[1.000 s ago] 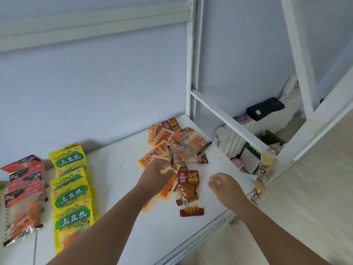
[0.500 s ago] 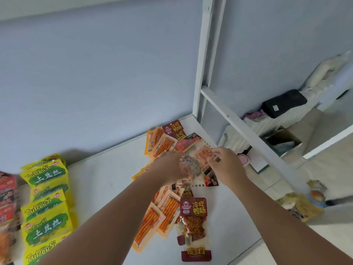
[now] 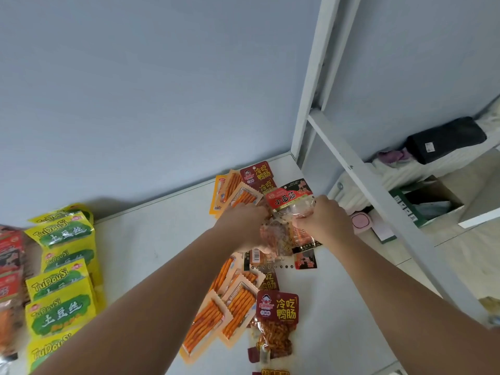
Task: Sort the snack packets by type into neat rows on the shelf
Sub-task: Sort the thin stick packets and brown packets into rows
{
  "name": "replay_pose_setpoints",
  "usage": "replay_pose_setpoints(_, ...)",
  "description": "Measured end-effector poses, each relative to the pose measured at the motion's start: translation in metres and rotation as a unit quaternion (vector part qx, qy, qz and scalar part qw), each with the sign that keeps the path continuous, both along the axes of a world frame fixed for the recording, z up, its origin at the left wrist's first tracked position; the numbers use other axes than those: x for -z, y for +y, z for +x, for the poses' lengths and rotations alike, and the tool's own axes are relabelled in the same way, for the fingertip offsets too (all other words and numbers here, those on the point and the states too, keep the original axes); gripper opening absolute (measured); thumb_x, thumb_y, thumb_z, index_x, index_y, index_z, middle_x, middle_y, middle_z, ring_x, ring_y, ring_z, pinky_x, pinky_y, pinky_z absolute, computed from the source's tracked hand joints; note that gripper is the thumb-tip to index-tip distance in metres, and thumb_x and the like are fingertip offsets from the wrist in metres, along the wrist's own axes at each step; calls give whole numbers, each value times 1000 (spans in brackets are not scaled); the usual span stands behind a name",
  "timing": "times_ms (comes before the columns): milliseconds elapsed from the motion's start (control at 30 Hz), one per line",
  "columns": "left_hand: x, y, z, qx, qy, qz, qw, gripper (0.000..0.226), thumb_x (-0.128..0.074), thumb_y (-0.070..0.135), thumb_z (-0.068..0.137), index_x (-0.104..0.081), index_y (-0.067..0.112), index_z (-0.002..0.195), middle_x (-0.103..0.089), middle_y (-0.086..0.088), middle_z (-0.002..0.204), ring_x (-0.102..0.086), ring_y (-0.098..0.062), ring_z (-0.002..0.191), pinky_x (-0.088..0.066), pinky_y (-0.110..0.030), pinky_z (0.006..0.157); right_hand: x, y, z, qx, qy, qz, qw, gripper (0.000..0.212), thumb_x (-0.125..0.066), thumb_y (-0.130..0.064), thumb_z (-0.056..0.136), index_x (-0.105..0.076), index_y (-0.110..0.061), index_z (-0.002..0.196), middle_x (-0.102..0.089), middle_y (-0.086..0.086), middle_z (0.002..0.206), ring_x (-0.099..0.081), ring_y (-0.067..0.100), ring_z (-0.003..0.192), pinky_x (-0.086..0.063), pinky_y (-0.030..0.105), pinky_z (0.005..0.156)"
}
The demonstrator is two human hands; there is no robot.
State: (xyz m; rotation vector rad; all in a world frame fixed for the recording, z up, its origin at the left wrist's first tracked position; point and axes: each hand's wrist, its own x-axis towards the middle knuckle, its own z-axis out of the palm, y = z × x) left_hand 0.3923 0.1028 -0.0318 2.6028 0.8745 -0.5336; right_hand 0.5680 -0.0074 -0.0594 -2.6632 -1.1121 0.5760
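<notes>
On the white shelf [image 3: 148, 253] by a blue wall [image 3: 162, 90], left hand [image 3: 243, 226] and right hand [image 3: 326, 223] pinch clear packets [image 3: 274, 238].

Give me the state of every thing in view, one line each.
left hand, grips the clear packet over the pile.
right hand, pinches the red-topped packet.
yellow packets, in an overlapping row on the shelf.
orange packets, loose, overlapping.
dark red packet, lying flat.
cardboard box, open.

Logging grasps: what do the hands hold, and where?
The right hand pinches the red-topped packet at its clear middle; the left hand grips a clear packet by one edge.
</notes>
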Motion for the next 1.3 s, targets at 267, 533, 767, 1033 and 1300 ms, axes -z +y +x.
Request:
replay_pose_setpoints(267, -17, 20, -24, -146, -82, -134, 977, 68, -87, 43, 75, -61, 20, 133, -64, -1, 134, -60, -21, 114, -48, -42, 101, -23, -5, 7, 115, 214, 202, 949, 30, -81, -36, 77, -64, -23, 97, -70, -6, 87, -70, 14, 79, -58, 33, 67)
replay_pose_setpoints(533, -24, 22, -80, -339, -253, -194, 885, 18, -86, 35, 80, -72, 28, 90, -77, 3, 85, -73, -19, 81, -52, -31, 68, -42, -14, -28, 161, 310, 285, 892, 21, -71, -18, 88, -63, -17, 107, -73, 8, 97, -72, 30, 91, -60, 50, 83)
replay_pose_setpoints(767, -34, -3, -113, -437, -390, -351, 731, 22, -76, 24, 91, -72, 16, 111, -80, -9, 97, -77, -28, 93, -58, -55, 92, -60, -42, -86, 164, 429, 349, 817, 35, -80, -16, 84, -60, -21, 113, -73, 7, 111, -74, 24, 97, -60, 53, 88)
replay_pose_setpoints(1033, -44, -46, -135, -359, -415, -398, 735, 23, -76, 26, 91, -71, 16, 111, -80, -8, 98, -78, -28, 90, -61, -48, 84, -79, -95, -143, 154, 417, 381, 811, 34, -77, -26, 88, -59, -24, 116, -74, 3, 113, -73, 23, 103, -58, 52, 91)
replay_pose_setpoints(1300, -53, -92, -163, -353, -435, -420, 714, 25, -80, 18, 88, -69, 8, 107, -79, -13, 101, -77, -32, 94, -61, -52, 87, -86, -140, -167, 158, 510, 343, 773, 38, -80, -16, 83, -63, -17, 117, -76, 7, 109, -73, 28, 103, -60, 52, 86)
